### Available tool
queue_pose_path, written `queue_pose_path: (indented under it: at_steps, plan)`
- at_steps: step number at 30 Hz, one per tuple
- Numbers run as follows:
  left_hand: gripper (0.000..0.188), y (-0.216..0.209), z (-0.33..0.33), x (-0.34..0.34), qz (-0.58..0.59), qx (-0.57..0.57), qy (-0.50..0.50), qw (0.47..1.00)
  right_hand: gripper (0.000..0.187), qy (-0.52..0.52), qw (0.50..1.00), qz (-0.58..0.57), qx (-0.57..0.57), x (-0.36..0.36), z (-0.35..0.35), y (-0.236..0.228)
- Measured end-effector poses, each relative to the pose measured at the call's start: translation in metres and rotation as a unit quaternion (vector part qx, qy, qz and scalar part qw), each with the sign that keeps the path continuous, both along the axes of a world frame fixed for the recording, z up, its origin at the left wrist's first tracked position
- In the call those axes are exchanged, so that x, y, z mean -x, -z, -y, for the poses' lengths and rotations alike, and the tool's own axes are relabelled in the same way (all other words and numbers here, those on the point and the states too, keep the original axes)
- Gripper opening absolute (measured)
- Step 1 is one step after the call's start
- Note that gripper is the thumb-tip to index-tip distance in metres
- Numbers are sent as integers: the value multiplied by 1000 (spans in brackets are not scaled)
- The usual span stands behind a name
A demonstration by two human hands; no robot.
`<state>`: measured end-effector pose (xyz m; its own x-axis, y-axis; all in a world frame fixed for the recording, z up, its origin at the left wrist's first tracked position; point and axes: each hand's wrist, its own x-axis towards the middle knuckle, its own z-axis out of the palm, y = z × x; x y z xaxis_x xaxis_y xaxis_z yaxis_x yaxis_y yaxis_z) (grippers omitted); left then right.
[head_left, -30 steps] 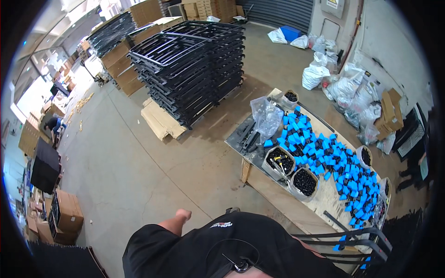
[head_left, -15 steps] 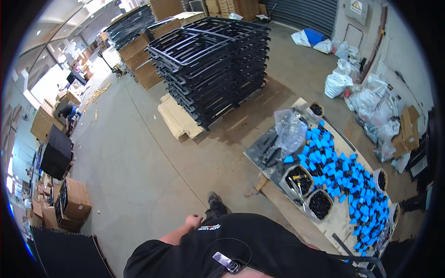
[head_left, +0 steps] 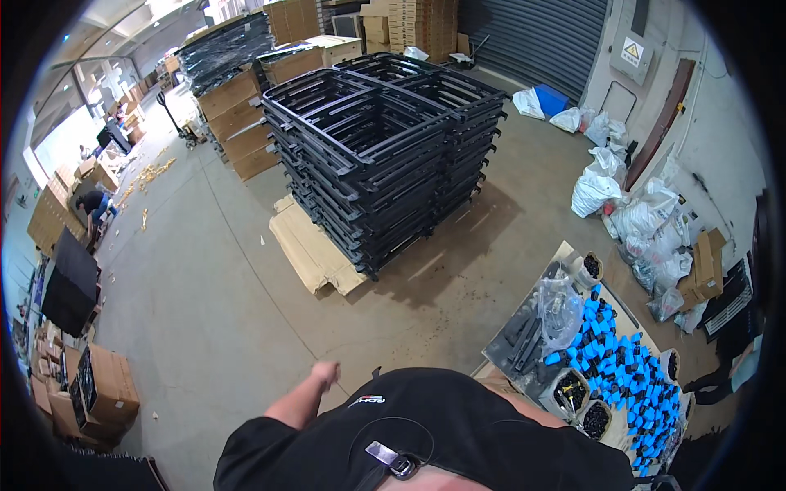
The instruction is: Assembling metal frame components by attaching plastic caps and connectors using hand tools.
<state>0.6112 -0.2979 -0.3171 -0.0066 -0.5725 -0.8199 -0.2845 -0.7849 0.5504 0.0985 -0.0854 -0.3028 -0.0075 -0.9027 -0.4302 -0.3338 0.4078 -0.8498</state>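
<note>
My left hand (head_left: 326, 374) hangs in front of my body over the bare floor, its fingers loosely curled with nothing visible in them. It touches nothing. My right hand is out of sight; only part of the right arm (head_left: 528, 407) shows beside my black shirt. Ahead stands a tall stack of black metal frames (head_left: 385, 155), apart from my hands. To the right is a worktable (head_left: 565, 254) covered with many blue and black small parts (head_left: 626, 360). A clear plastic bag (head_left: 561, 313) and open bags of black pieces (head_left: 596, 419) are also on it.
Flattened cardboard (head_left: 307, 245) lies by the stack's left base. Cartons (head_left: 110, 385) stand at left, and a pallet jack (head_left: 176, 123) farther back. White bags (head_left: 647, 213) line the right wall. A person (head_left: 97, 206) bends at far left; another is partly visible at right.
The frame stack looms larger and the worktable has shifted right and down in view. My left hand has swung a little forward and left.
</note>
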Motion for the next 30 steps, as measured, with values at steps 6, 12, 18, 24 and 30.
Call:
queue_pose_path:
  at_steps: [6,12,18,24,30]
  plan:
    - [15,-178,229,135,-220,198,-16,955,32,10,999,30,-25,-24,99,14]
    - [22,-235,400,219,-289,203,-114,928,31,-28,997,71,-16,-10,263,49]
    - [28,-258,500,266,-391,111,-223,886,28,-77,996,35,-32,38,450,54]
    - [31,-288,499,241,-364,100,-292,879,21,7,993,15,-119,70,600,-48]
    - [41,-311,508,160,-198,139,-302,922,15,-8,989,-26,-143,121,709,-51]
